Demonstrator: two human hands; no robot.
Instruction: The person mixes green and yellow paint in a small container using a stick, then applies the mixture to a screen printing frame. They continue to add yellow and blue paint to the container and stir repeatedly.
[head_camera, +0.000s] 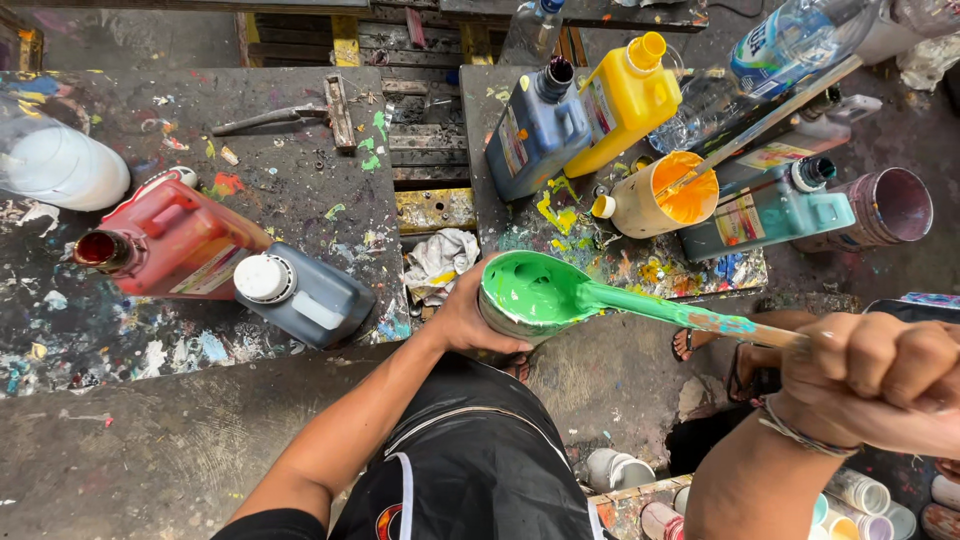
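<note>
My left hand (462, 318) grips the side of a tilted cup full of green paint (522, 293), held in front of me above the floor. My right hand (878, 378) is closed around a long stick (690, 317) coated in green, whose far end is sunk in the green paint. A dark apron (470, 460) covers my lap below the cup.
On the paint-stained table (300, 190) stand a red jug (170, 240), a dark blue jug (305, 295), and a white container (60, 165). Behind the cup are blue (535, 130), yellow (625, 100), and teal jugs (770, 205), an orange paint cup with a stick (665, 192), and a rag (440, 260).
</note>
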